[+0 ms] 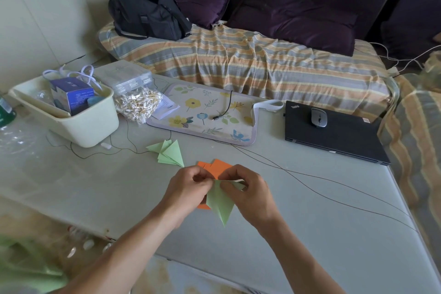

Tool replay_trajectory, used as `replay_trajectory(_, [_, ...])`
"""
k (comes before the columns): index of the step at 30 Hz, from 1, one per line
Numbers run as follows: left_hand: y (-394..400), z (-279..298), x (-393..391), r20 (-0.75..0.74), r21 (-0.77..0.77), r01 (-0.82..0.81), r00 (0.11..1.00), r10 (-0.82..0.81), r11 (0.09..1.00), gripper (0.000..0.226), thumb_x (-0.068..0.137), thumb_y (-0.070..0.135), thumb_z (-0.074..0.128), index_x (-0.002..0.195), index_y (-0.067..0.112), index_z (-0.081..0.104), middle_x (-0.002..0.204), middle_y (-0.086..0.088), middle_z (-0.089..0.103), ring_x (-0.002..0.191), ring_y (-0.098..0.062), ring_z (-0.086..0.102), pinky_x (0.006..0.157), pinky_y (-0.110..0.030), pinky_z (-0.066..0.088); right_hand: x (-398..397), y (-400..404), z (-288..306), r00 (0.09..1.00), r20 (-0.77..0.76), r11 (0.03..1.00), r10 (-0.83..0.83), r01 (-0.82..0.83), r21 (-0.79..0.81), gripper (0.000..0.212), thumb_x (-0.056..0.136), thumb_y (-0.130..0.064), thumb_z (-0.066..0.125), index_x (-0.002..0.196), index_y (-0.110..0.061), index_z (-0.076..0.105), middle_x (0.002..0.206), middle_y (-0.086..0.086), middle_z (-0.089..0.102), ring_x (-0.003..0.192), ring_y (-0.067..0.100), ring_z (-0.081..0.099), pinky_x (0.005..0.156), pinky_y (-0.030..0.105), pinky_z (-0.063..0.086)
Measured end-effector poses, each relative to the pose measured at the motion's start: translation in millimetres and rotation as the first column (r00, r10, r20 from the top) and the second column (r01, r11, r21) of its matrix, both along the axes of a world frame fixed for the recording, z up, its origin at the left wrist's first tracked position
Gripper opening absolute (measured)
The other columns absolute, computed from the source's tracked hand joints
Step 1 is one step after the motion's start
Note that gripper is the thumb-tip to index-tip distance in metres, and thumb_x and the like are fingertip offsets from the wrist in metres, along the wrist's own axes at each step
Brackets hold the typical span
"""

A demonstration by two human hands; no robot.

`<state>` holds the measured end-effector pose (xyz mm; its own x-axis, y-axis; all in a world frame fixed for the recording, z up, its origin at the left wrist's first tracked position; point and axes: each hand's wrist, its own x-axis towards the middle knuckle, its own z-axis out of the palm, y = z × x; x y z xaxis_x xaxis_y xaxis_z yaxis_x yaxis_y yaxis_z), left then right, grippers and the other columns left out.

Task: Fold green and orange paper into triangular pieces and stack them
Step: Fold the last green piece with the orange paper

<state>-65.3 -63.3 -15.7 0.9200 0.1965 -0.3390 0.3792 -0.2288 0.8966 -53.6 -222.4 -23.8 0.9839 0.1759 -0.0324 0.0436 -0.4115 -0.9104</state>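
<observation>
A pale green paper piece (220, 205), folded to a long point that hangs toward me, is held above the table between both hands. My left hand (187, 188) pinches its top left edge. My right hand (248, 188) pinches the top right edge, fingers curled over the fold. Under the hands lie orange paper sheets (218, 167), partly hidden. A small pile of folded green triangular pieces (169, 153) rests on the table just beyond my left hand.
A cream bin (95, 126) and a bag of cotton swabs (138, 105) stand at the back left. A floral mat (205, 114) with a cable lies behind the papers. A black laptop (338, 141) carrying a mouse (318, 117) sits at the right. Thin wires (310, 179) cross the table.
</observation>
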Motion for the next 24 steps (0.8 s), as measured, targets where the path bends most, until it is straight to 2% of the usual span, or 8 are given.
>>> replay_trajectory(4, [2.6,-2.0,1.9,-0.025,-0.061,-0.035,0.999,0.033,0.998,0.015,0.082,0.011,0.062,0.079,0.018,0.075,0.078,-0.006,0.074,0.065,-0.019,0.067,0.057,-0.028,0.054,-2.5,3.3,4.1,0.998,-0.065,1.0,0.014,-0.013,0.016,0.021,0.097,-0.03,0.059,0.085,-0.025,0.076,0.083,-0.011,0.072,0.077,0.009,0.063,0.069,0.02,0.047])
replay_trajectory(8, [0.0,-1.6,1.5,-0.024,-0.099,-0.033,0.999,0.031,0.995,0.02,0.09,0.007,0.057,0.085,0.014,0.075,0.079,-0.007,0.075,0.066,-0.017,0.07,0.055,-0.022,0.052,-0.8,2.8,-0.9,0.999,-0.036,1.0,0.003,-0.004,-0.015,0.015,0.091,-0.017,0.065,0.083,-0.025,0.076,0.083,-0.013,0.074,0.074,0.004,0.067,0.07,0.02,0.051])
replay_trajectory(12, [-3.6,3.8,2.0,-0.016,-0.161,0.003,1.0,-0.005,0.987,0.027,0.095,0.002,0.049,0.087,0.01,0.074,0.076,-0.002,0.074,0.065,-0.013,0.071,0.057,-0.018,0.051,1.2,1.5,-7.2,0.998,-0.042,0.999,-0.043,0.044,0.005,0.012,0.085,-0.012,0.073,0.092,-0.022,0.071,0.083,-0.006,0.073,0.071,0.004,0.064,0.067,0.016,0.05])
replay_trajectory(15, [-4.6,5.6,0.3,-0.007,-0.142,0.063,0.998,-0.065,0.988,0.023,0.092,-0.001,0.053,0.093,0.011,0.073,0.08,-0.003,0.073,0.066,-0.01,0.069,0.058,-0.015,0.05,2.9,-0.1,-8.0,0.996,-0.055,0.997,-0.064,0.066,0.034,0.016,0.084,-0.008,0.074,0.093,-0.02,0.07,0.082,-0.002,0.072,0.068,0.005,0.062,0.067,0.016,0.051])
replay_trajectory(18, [-3.3,2.2,-0.9,0.022,-0.083,0.095,0.995,-0.093,0.992,0.016,0.089,0.002,0.062,0.095,0.013,0.072,0.086,-0.01,0.073,0.07,-0.012,0.069,0.064,-0.019,0.056,3.6,-0.3,-8.3,0.995,-0.06,0.996,-0.078,0.08,0.035,0.015,0.083,-0.007,0.073,0.088,-0.021,0.072,0.079,-0.004,0.074,0.072,0.008,0.068,0.069,0.02,0.053])
replay_trajectory(22, [-0.1,-2.8,0.3,0.042,-0.034,0.049,0.998,-0.048,0.998,0.009,0.086,0.004,0.072,0.089,0.012,0.072,0.076,-0.005,0.069,0.065,-0.012,0.068,0.062,-0.021,0.055,2.5,1.5,-3.9,0.995,-0.056,0.997,-0.081,0.081,0.006,0.011,0.091,-0.02,0.067,0.082,-0.022,0.075,0.079,-0.01,0.075,0.078,0.005,0.07,0.071,0.019,0.052])
replay_trajectory(24, [0.3,-3.0,0.7,0.049,-0.03,0.035,0.998,-0.034,0.999,0.009,0.084,0.004,0.073,0.087,0.013,0.072,0.074,-0.004,0.07,0.064,-0.013,0.069,0.063,-0.022,0.056,1.7,1.7,-2.3,0.996,-0.073,0.998,-0.059,0.059,-0.002,0.012,0.091,-0.026,0.07,0.08,-0.022,0.075,0.078,-0.01,0.074,0.074,0.002,0.068,0.066,0.015,0.049])
